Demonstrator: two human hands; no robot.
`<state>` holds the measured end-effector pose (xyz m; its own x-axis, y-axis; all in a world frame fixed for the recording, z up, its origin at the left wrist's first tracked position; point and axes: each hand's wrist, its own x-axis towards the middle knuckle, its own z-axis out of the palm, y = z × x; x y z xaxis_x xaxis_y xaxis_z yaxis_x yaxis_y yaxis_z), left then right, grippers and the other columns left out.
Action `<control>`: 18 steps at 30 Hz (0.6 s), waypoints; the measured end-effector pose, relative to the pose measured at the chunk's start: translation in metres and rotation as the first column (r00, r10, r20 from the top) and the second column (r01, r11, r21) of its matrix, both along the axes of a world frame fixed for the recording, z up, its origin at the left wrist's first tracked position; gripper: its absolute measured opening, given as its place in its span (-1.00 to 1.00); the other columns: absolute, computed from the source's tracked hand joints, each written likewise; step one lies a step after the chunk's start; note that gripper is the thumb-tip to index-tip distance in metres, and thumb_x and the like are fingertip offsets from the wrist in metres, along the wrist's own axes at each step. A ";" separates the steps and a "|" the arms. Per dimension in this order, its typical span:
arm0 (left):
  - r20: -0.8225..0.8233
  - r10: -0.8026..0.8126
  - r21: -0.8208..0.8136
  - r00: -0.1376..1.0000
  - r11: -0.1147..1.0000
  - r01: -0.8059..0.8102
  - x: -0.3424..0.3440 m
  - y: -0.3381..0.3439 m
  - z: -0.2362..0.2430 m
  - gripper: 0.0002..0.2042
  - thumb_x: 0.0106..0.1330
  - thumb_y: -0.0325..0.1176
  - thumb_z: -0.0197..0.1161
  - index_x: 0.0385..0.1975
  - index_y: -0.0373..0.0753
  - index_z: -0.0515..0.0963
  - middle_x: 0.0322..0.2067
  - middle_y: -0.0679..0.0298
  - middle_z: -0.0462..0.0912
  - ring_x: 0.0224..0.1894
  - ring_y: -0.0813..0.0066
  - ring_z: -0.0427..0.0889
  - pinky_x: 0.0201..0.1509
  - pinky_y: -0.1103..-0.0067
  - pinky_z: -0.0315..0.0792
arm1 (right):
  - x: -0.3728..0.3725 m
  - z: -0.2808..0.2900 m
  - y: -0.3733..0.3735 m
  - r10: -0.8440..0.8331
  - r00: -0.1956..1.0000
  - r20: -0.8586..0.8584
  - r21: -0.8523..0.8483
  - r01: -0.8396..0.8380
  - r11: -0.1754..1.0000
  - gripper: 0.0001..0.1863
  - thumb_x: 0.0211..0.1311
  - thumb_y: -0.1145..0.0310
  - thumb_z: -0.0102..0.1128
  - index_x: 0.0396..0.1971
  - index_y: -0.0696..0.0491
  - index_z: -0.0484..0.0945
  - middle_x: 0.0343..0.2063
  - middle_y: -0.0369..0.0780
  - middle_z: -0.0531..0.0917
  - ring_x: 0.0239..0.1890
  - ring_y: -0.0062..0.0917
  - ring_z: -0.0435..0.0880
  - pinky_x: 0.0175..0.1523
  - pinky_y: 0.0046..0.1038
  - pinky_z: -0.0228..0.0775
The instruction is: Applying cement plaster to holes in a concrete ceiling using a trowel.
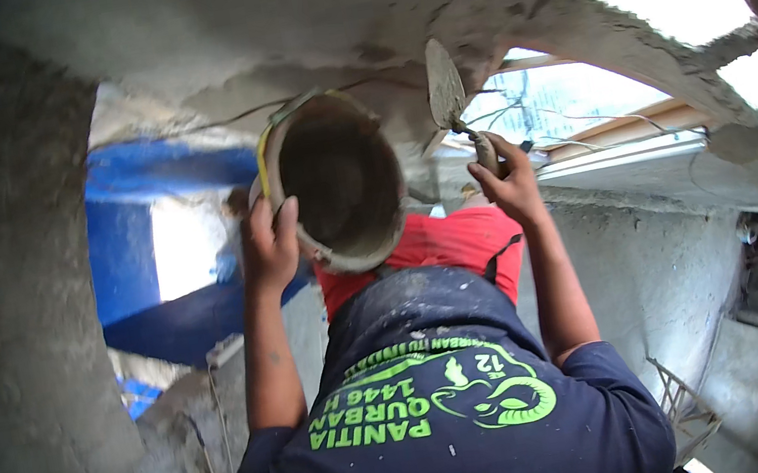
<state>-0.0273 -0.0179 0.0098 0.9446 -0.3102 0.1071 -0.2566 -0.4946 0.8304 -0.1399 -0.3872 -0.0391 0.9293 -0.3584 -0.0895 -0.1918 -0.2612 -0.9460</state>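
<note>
My left hand (272,244) grips the rim of a round, cement-crusted bucket (394,174) on its left side, thumb over the edge. The bucket is tilted so its dark inside faces me, and a yellow strip runs along its upper left rim. Whatever lies at its bottom is too dark to make out. To the right, my right hand (512,179) is closed round the handle of a pointed trowel (445,85). Its blade points up and away, smeared with grey mortar, apart from the bucket.
Rough grey plastered walls (18,297) rise on the left and ahead. Blue panels (123,254) surround a bright opening at left. A wood-framed window (565,90) with loose wires stands at right. Farther right is a metal frame (685,401) near the floor.
</note>
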 end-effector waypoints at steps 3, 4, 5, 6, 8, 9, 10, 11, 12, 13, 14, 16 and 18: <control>0.036 -0.005 0.009 0.999 1.000 0.005 -0.004 -0.012 0.010 -0.75 0.49 -0.25 0.23 -0.33 -0.34 0.49 -0.56 -0.02 0.56 -0.51 -0.03 0.59 -0.44 0.25 0.36 | 0.001 0.030 -0.001 0.191 0.977 -0.090 -0.003 -0.192 0.981 -0.48 0.16 0.47 0.51 0.13 0.21 0.58 -0.18 -0.16 0.67 -0.13 -0.51 0.62 -0.01 -0.44 0.49; 0.030 -0.005 0.007 1.000 1.000 0.004 -0.006 -0.010 0.005 -0.75 0.49 -0.25 0.23 -0.33 -0.34 0.49 -0.56 -0.02 0.56 -0.51 -0.03 0.59 -0.44 0.25 0.36 | 0.005 0.047 -0.002 0.231 0.964 -0.127 -0.098 -0.244 0.965 -0.53 0.13 0.51 0.50 0.07 0.23 0.61 -0.18 -0.14 0.67 -0.13 -0.49 0.62 0.00 -0.45 0.48; 0.049 -0.004 -0.024 0.999 1.000 0.005 -0.007 -0.009 -0.001 -0.75 0.49 -0.26 0.23 -0.33 -0.34 0.49 -0.56 -0.02 0.57 -0.51 -0.03 0.60 -0.44 0.27 0.37 | 0.005 0.043 0.001 0.229 0.965 -0.132 -0.104 -0.243 0.964 -0.53 0.13 0.51 0.50 0.07 0.23 0.61 -0.18 -0.14 0.67 -0.13 -0.49 0.62 0.00 -0.45 0.48; 0.070 -0.004 -0.061 0.998 0.998 0.008 -0.006 -0.008 -0.004 -0.75 0.49 -0.26 0.23 -0.32 -0.34 0.49 -0.56 -0.02 0.57 -0.52 -0.02 0.60 -0.44 0.29 0.37 | 0.005 0.038 0.006 0.242 0.970 -0.016 -0.141 -0.242 0.960 -0.54 0.12 0.51 0.49 0.05 0.23 0.61 -0.19 -0.12 0.67 -0.13 -0.47 0.63 0.01 -0.45 0.48; 0.002 0.021 -0.086 1.000 0.996 -0.020 -0.010 -0.007 -0.001 -0.75 0.50 -0.26 0.21 -0.31 -0.35 0.49 -0.56 0.01 0.58 -0.50 0.00 0.61 -0.42 0.30 0.39 | 0.015 0.042 0.001 0.230 0.957 0.175 -0.323 -0.165 0.932 -0.58 0.13 0.52 0.47 0.01 0.24 0.61 -0.24 -0.09 0.68 -0.18 -0.38 0.66 0.01 -0.42 0.48; -0.112 0.023 -0.082 0.993 0.996 -0.032 -0.014 -0.004 0.004 -0.75 0.51 -0.26 0.21 -0.30 -0.36 0.50 -0.55 0.03 0.59 -0.49 0.00 0.62 -0.40 0.29 0.41 | 0.018 0.030 -0.004 0.111 0.944 0.310 -0.296 -0.015 0.955 -0.59 0.14 0.53 0.45 0.01 0.24 0.60 -0.23 -0.06 0.72 -0.20 -0.31 0.71 0.00 -0.38 0.52; -0.060 0.032 -0.038 0.998 0.999 -0.034 -0.017 0.001 0.003 -0.75 0.52 -0.26 0.20 -0.29 -0.36 0.50 -0.53 0.03 0.61 -0.46 0.04 0.63 -0.36 0.30 0.42 | 0.025 0.031 -0.011 0.056 0.917 0.395 -0.374 0.104 0.922 -0.59 0.16 0.55 0.43 0.03 0.25 0.60 -0.20 -0.04 0.73 -0.17 -0.28 0.74 0.00 -0.37 0.54; -0.005 0.034 0.006 0.999 0.999 -0.034 -0.016 0.006 0.000 -0.75 0.53 -0.26 0.19 -0.28 -0.36 0.50 -0.50 0.04 0.63 -0.42 0.07 0.65 -0.33 0.31 0.44 | 0.033 0.034 -0.018 0.009 0.875 0.484 -0.434 0.231 0.870 -0.59 0.18 0.56 0.41 0.05 0.26 0.59 -0.18 -0.02 0.75 -0.15 -0.26 0.76 0.00 -0.35 0.56; -0.013 0.031 -0.032 0.999 0.999 -0.031 -0.017 0.004 -0.002 -0.75 0.54 -0.26 0.18 -0.27 -0.37 0.50 -0.47 0.05 0.64 -0.40 0.13 0.65 -0.29 0.32 0.45 | 0.040 0.034 -0.030 -0.055 0.839 0.542 -0.379 0.303 0.874 -0.58 0.22 0.57 0.36 0.09 0.29 0.58 -0.12 0.03 0.75 -0.09 -0.23 0.78 0.01 -0.34 0.57; -0.019 0.029 -0.059 0.999 0.998 -0.030 -0.016 0.005 -0.002 -0.75 0.54 -0.27 0.17 -0.26 -0.37 0.50 -0.44 0.06 0.64 -0.37 0.18 0.65 -0.26 0.34 0.45 | 0.049 0.036 -0.042 -0.086 0.809 0.582 -0.411 0.384 0.827 -0.58 0.26 0.56 0.33 0.13 0.29 0.57 -0.09 0.05 0.74 -0.11 -0.23 0.78 0.00 -0.35 0.58; -0.063 0.020 -0.105 0.998 0.994 -0.026 -0.016 0.007 -0.004 -0.76 0.55 -0.27 0.15 -0.24 -0.37 0.49 -0.42 0.07 0.64 -0.36 0.24 0.63 -0.23 0.36 0.45 | 0.059 0.041 -0.050 -0.064 0.778 0.625 -0.452 0.428 0.783 -0.58 0.27 0.56 0.32 0.13 0.29 0.56 -0.11 0.05 0.73 -0.12 -0.22 0.78 -0.02 -0.34 0.58; -0.055 0.013 -0.119 0.998 0.993 -0.020 -0.013 0.004 -0.005 -0.76 0.56 -0.27 0.15 -0.23 -0.37 0.49 -0.43 0.08 0.63 -0.36 0.24 0.63 -0.23 0.37 0.45 | 0.082 0.052 -0.066 0.049 0.721 0.691 -0.539 0.469 0.700 -0.57 0.28 0.54 0.31 0.15 0.26 0.54 -0.17 0.06 0.71 -0.18 -0.16 0.76 -0.09 -0.31 0.59; -0.037 0.014 -0.110 0.999 0.994 -0.018 -0.011 0.002 -0.007 -0.75 0.56 -0.26 0.14 -0.22 -0.37 0.48 -0.45 0.10 0.60 -0.38 0.25 0.61 -0.24 0.37 0.45 | 0.093 0.052 -0.076 0.110 0.787 0.607 -0.632 0.395 0.666 -0.53 0.22 0.54 0.33 0.17 0.11 0.55 -0.19 0.00 0.71 -0.22 -0.04 0.74 -0.17 -0.21 0.62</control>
